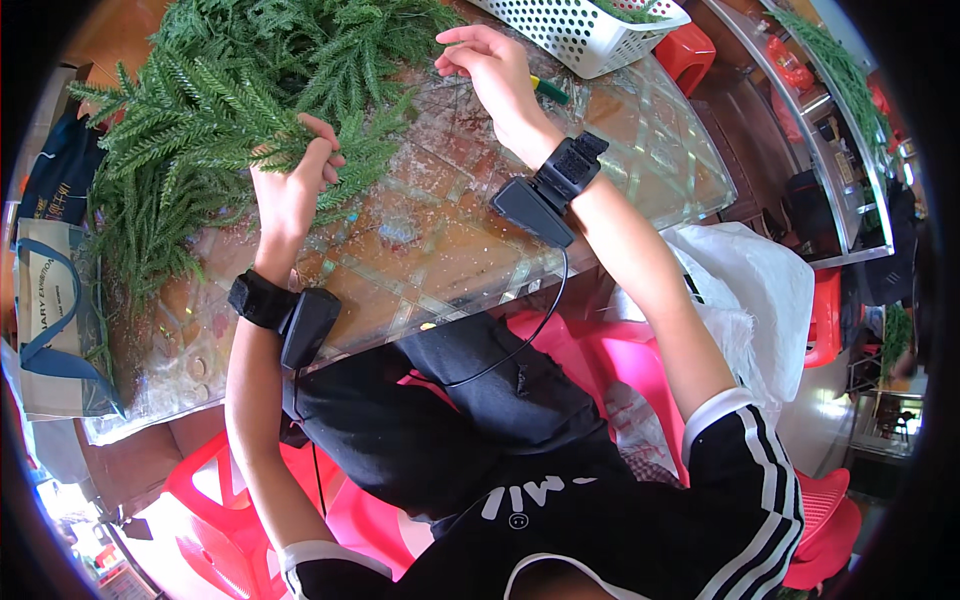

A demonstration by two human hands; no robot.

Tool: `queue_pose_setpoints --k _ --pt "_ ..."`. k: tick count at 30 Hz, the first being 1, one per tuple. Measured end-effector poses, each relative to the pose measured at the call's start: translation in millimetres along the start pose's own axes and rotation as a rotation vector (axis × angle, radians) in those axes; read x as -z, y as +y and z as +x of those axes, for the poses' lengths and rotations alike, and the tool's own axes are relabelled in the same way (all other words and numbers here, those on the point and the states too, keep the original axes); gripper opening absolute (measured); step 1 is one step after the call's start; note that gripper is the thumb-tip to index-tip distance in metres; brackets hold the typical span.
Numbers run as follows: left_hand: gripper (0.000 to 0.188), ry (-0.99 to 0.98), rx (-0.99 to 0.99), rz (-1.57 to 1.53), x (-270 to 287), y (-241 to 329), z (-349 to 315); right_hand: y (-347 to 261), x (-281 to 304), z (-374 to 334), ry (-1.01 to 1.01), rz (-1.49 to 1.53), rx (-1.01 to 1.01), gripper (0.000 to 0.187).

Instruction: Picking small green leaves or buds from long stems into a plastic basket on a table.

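Observation:
My left hand (292, 190) is closed round the lower end of a green artificial pine branch (200, 115), whose needled sprigs fan out to the left. A large heap of similar pine branches (340, 40) lies behind and around it on the table. My right hand (492, 78) hovers over the table to the right of the heap. Its fingers point left, loosely bent and slightly apart, with nothing visible in them. Just beyond that wrist lies a tool with a green and yellow handle (550, 90), partly hidden by the hand.
The table (450, 240) has a clear, patterned cover strewn with small bits. A white perforated basket (590, 40) stands at the far right, near a red stool (685, 55). A cloth bag (55, 320) hangs at the left edge. White sacking (745, 280) lies right of my pink chair (640, 365).

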State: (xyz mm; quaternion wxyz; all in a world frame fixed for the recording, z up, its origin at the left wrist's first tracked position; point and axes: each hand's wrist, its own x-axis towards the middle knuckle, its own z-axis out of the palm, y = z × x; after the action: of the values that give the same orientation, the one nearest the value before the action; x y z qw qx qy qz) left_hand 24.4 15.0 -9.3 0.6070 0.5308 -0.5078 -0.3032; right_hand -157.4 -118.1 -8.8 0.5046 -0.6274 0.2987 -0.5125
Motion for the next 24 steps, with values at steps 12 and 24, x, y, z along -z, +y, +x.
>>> queue_pose_setpoints --k 12,24 --pt "0.011 -0.031 -0.009 0.032 -0.8 -5.1 3.4 0.8 -0.6 -1.3 -0.016 0.001 -0.019 0.017" --pt "0.01 0.065 -0.035 0.03 4.8 -4.1 8.5 0.2 -3.1 -1.4 -0.029 0.016 -0.025 0.017"
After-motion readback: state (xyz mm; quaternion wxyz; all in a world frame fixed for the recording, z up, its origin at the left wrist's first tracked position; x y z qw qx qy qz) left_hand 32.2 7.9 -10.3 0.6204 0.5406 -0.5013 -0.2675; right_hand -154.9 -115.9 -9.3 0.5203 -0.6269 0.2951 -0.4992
